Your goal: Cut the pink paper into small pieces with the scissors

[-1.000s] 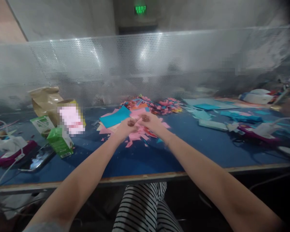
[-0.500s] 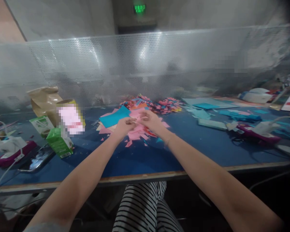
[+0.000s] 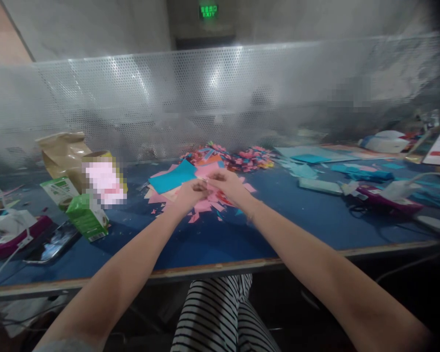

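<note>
My left hand [image 3: 189,193] and my right hand [image 3: 227,185] meet over a heap of pink paper pieces [image 3: 205,203] on the blue table [image 3: 220,239]. Both hands have their fingers pinched together on a small pink paper piece [image 3: 206,183] held between them. A blue paper sheet [image 3: 173,177] lies just left of the hands. Behind them sits a pile of small folded coloured paper pieces [image 3: 229,157].
At the left stand green cartons [image 3: 86,216], a brown paper bag [image 3: 64,154], a phone [image 3: 51,242] and cables. Light blue sheets [image 3: 308,159], a purple device [image 3: 385,200] and other items lie at the right. A perforated metal screen [image 3: 220,98] backs the table.
The hands stay together over the pink heap, fingers working on the small piece. The view has shifted slightly.
</note>
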A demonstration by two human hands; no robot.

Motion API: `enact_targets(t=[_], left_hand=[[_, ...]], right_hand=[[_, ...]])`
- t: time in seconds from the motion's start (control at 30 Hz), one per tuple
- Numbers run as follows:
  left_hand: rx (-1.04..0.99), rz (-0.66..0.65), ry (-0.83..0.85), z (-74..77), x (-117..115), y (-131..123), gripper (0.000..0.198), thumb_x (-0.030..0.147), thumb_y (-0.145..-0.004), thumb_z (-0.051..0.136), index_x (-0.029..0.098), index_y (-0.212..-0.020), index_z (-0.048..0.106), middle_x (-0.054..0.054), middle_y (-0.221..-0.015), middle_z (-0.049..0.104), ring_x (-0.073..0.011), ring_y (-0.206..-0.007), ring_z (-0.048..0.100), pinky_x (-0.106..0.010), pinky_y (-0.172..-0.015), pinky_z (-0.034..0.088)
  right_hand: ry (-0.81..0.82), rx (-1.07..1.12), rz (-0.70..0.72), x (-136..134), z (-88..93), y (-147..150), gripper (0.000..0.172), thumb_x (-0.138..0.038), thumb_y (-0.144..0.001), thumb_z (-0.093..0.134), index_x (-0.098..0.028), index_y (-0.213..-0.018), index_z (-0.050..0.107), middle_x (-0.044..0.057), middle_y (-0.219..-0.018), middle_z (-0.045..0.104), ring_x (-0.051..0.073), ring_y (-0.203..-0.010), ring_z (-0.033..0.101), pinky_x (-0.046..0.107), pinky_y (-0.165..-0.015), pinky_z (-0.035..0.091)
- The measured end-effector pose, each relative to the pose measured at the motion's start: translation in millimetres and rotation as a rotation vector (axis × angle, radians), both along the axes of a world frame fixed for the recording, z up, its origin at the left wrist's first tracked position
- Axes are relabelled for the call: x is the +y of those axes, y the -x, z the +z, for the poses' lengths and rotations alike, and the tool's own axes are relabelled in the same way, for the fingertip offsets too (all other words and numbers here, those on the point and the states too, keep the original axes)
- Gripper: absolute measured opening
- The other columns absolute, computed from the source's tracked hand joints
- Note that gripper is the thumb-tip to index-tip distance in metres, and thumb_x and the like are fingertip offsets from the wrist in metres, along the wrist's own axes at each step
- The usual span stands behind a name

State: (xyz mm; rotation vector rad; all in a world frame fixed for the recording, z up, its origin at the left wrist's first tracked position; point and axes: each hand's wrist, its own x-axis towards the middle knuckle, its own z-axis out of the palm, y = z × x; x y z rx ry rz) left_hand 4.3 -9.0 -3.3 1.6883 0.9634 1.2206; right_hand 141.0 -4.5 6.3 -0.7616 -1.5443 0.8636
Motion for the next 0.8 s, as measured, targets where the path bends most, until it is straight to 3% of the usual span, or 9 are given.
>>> enact_targets(t=[0.5, 0.8], left_hand=[[0.021, 0.027, 0.033, 2.8, -4.0, -2.5, 0.014, 0.017, -0.049, 0.063, 0.015, -0.058, 0.052, 0.003, -0.052, 0.052, -0.008, -0.049, 0.048, -0.022, -0.052, 0.039], [0.089, 0.023, 0.008, 3.8, -3.6, -2.2, 0.013, 0.017, -0.051, 0.061, 0.016, -0.058, 0.05, 0.003, -0.05, 0.051, -0.0086, -0.049, 0.05, -0.022, -0.051, 0.038]], right_hand=[[0.056, 0.049, 0.043, -0.6, 0.3, -0.5, 0.014, -0.024, -0.058, 0.058, -0.014, -0.061, 0.049, -0.003, -0.059, 0.049, 0.006, -0.055, 0.043, 0.021, -0.056, 0.037], [0.094, 0.032, -0.02, -3.6, 5.6, -1.0, 0.013, -0.023, -0.055, 0.06, -0.013, -0.06, 0.053, -0.003, -0.056, 0.05, 0.006, -0.052, 0.042, 0.021, -0.051, 0.035]])
